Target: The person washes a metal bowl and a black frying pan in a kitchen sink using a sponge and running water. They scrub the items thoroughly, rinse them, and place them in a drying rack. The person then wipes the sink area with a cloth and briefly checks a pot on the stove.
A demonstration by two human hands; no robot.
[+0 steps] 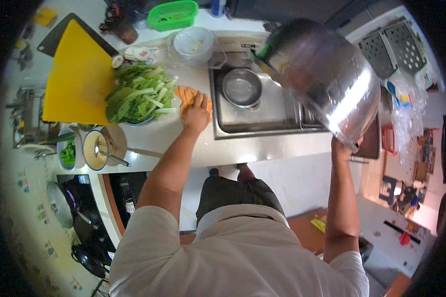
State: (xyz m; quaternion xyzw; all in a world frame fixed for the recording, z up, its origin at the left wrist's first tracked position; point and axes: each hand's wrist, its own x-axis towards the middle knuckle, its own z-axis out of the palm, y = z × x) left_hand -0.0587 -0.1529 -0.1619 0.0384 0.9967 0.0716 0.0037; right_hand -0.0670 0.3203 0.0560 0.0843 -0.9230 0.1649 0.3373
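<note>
My left hand (196, 113) presses on an orange cloth (187, 95) lying on the white countertop (223, 151), left of the sink. Close by on its left, a bowl (143, 121) is heaped with cut leafy greens (145, 91). My right hand (343, 147) holds a large shiny metal basin (338, 81) by its rim; the basin is tilted up over the right part of the sink (278, 111) and hides some of it. My right fingers are partly hidden behind the metal. Inside the sink stands a small round metal bowl (242, 88).
A yellow cutting board (78, 81) stands at the left, near a cream bowl (91, 150) with a metal utensil. Behind are a white bowl (187, 39) in plastic and a green basket (173, 15). A stove (87, 222) with pans is at the lower left.
</note>
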